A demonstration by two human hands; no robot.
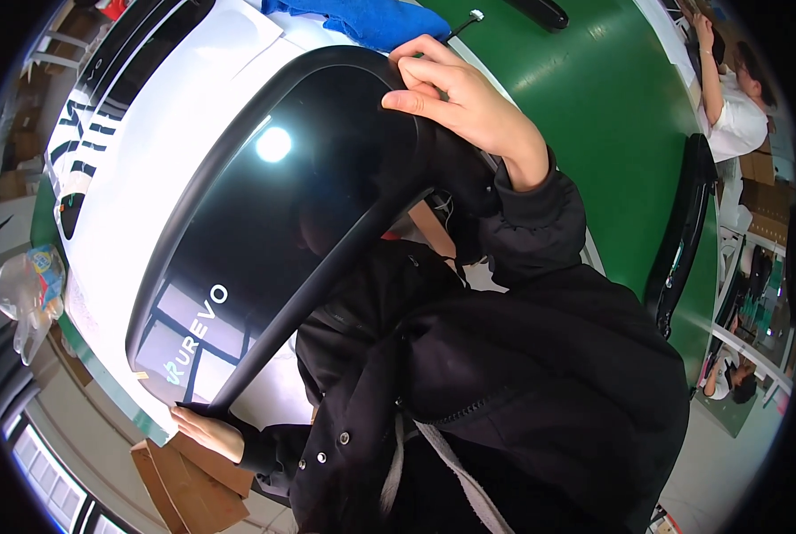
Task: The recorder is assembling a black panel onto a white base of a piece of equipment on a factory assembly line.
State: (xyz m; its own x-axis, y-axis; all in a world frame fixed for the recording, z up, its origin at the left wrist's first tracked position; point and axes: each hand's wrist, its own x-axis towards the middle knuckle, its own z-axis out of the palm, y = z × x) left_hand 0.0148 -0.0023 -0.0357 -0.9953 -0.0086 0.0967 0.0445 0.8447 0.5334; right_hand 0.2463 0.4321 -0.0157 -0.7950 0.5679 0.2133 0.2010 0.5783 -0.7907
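A long glossy black panel point(264, 214) with a matte black rim and pale lettering lies slantwise before me, reflecting a bright lamp. My right hand point(469, 98) is closed on its far right end, thumb on the glossy face and fingers curled at the rim. At the near left corner my left hand point(209, 433) grips the panel's edge, its fingers partly hidden. White sheeting point(140, 191) spreads along the panel's far left side. A blue cloth point(362, 22) lies just beyond the right hand, and a short cable with a white connector point(475, 16) sticks out beside it.
Other black panels point(131, 62) stand at the far left, by black-and-white striped material point(86, 133). The green table point(612, 133) carries a long black part point(683, 231) at right. A plastic bag point(28, 298) and cardboard box point(189, 485) are left. Another person point(736, 111) works far right.
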